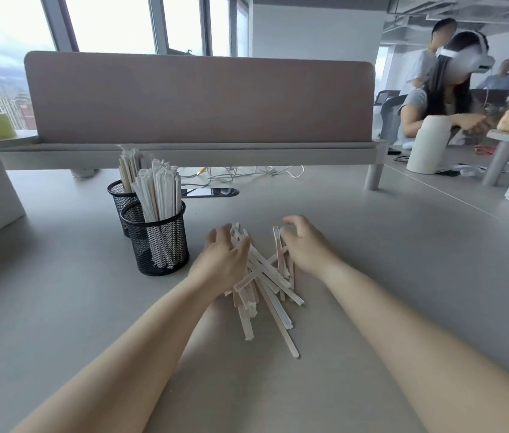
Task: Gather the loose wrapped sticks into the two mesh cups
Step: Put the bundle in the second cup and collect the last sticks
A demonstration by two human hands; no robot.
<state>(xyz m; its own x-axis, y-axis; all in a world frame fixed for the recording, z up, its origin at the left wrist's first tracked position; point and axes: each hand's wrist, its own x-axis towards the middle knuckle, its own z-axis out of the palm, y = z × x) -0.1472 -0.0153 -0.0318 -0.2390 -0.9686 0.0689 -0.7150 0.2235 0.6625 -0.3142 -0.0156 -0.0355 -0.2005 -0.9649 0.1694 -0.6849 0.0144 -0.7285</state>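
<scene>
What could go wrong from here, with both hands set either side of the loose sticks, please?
The sticks lie crisscrossed between the left hand and right hand, so a squeeze may scatter some or leave behind the long ones nearest the person. The near cup already looks crowded, so a thick bundle might jam there or tip it against the far cup just behind.

Two bare arms reach forward from the bottom edge, the left forearm point(141, 332) angling right and the right forearm point(403, 323) angling left. The left hand point(226, 254) is spread, fingers nearly straight, palm turned inward. The right hand point(306, 245) faces it, fingers loosely curled; its grip is unclear.
</scene>
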